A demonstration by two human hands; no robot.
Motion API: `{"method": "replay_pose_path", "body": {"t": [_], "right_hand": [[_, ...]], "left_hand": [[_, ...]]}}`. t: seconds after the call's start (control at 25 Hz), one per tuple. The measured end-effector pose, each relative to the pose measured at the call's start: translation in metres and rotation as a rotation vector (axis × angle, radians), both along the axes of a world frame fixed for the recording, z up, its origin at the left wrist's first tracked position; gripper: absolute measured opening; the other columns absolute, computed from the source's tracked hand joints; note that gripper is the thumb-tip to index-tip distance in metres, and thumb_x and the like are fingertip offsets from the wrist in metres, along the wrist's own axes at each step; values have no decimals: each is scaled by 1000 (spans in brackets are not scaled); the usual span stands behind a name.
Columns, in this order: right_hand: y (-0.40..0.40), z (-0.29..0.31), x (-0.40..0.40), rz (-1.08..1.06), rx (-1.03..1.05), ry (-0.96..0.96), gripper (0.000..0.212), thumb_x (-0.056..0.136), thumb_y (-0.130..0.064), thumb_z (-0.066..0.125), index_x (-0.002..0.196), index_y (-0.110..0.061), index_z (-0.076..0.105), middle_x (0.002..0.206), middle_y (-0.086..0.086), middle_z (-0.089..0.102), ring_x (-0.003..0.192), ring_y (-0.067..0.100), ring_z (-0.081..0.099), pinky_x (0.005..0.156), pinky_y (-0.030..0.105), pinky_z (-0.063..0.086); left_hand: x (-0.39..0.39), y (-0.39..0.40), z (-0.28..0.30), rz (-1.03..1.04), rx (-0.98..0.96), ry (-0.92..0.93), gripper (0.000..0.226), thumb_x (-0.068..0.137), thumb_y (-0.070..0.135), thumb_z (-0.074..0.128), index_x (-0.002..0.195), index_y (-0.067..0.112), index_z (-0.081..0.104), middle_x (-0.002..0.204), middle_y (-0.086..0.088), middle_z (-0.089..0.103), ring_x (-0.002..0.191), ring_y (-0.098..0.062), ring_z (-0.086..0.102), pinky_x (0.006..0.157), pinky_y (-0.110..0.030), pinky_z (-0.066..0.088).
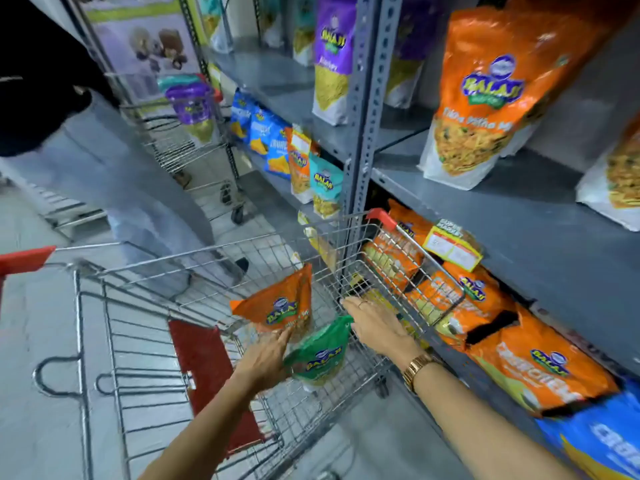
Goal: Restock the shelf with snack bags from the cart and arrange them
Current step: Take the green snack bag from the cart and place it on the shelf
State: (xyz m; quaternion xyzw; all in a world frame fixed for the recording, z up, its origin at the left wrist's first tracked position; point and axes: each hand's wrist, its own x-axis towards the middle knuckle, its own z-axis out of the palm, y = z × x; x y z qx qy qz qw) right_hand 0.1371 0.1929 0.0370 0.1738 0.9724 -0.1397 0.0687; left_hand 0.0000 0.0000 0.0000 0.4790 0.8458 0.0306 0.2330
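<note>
A wire shopping cart [207, 251] with red handle ends stands in front of me against the grey metal shelf [519, 216]. An orange snack bag [280, 303] is tilted up inside the cart, and my left hand [266, 362] grips its lower edge. Just right of that hand lies a green snack bag [320, 358] on the cart's bottom. With its fingers spread and nothing in it, my right hand [375, 329] reaches into the cart's far corner above the green bag. On the shelf stand a large orange bag [485, 98] and a purple bag [332, 60].
Orange bags [540, 368] lie piled on the bottom shelf right beside the cart. Blue chip bags [263, 136] stand further along. A second cart [194, 147] holding a purple bag [192, 105] is parked ahead, next to a person in grey trousers [138, 188].
</note>
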Motion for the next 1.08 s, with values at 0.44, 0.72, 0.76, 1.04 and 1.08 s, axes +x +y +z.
{"method": "replay_pose_path", "body": {"t": [0.44,0.72,0.76,1.04,1.08], "right_hand": [[-5,-23,-15,-116,93,-48,21,86,5,48,94,-8,62,93,11,67,84,26,62,69,36,54],[2,30,9,-607,-365,362,18,91,-17,52,104,-6,57,95,7,65,77,23,59,75,37,52],[3,45,14,-636,-377,436,22,91,-16,51,108,-3,55,88,2,63,75,18,57,71,30,49],[23,157,58,-826,-250,1037,52,81,-48,39,103,-4,56,72,6,62,74,25,54,70,35,42],[29,172,71,-848,-222,1116,51,77,-53,37,95,-9,55,69,8,60,71,25,53,68,41,44]], "left_hand": [[-11,12,-6,181,75,-87,19,83,10,51,89,3,67,93,-14,72,77,-27,63,65,-32,47],[-36,46,73,612,664,-770,15,77,-3,64,68,9,67,48,7,68,50,-12,62,44,-16,49],[-34,55,90,594,727,-841,13,79,-3,62,70,6,66,48,6,70,49,-11,64,45,-18,51],[1,146,211,398,1030,-1037,16,83,10,60,68,5,60,47,8,69,46,-5,65,47,-18,53],[12,161,227,361,1049,-1059,18,83,12,60,66,7,60,45,9,68,45,-3,64,48,-18,54]]}}
